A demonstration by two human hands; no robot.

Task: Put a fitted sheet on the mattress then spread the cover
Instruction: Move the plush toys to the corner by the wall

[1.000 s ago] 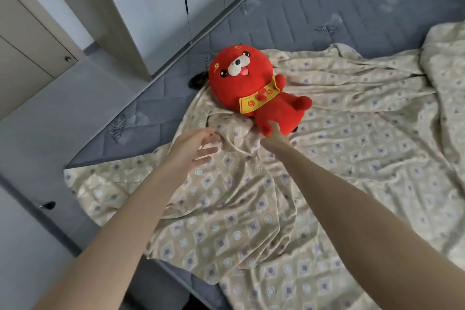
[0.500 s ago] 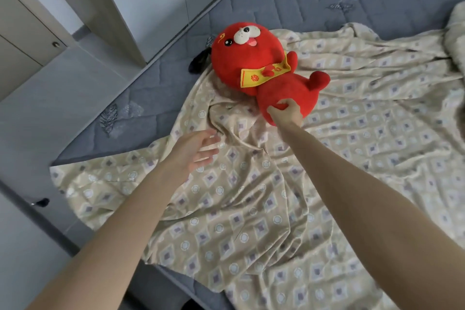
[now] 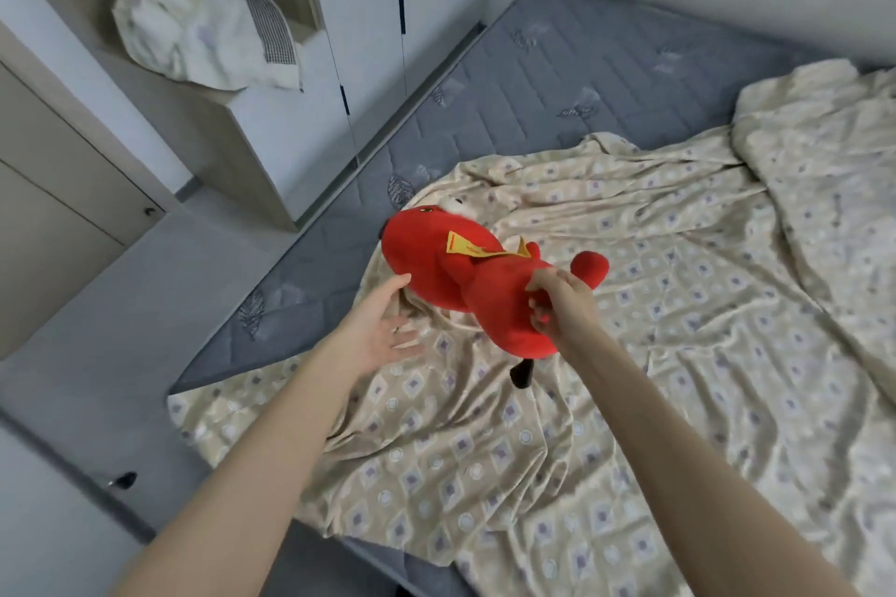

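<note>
Right hand (image 3: 557,305) grips the red plush toy (image 3: 465,271) by its body, holding it tilted just above the fitted sheet (image 3: 630,354). Left hand (image 3: 383,330) is released, fingers spread, just beside the toy's head, contact unclear. Sheet lies rumpled over the near part of the grey mattress (image 3: 557,78), far part bare. Risk: the 1-hand grip on soft stuffing slips and the toy drops back, or its dangling black part drags the folds.
</note>
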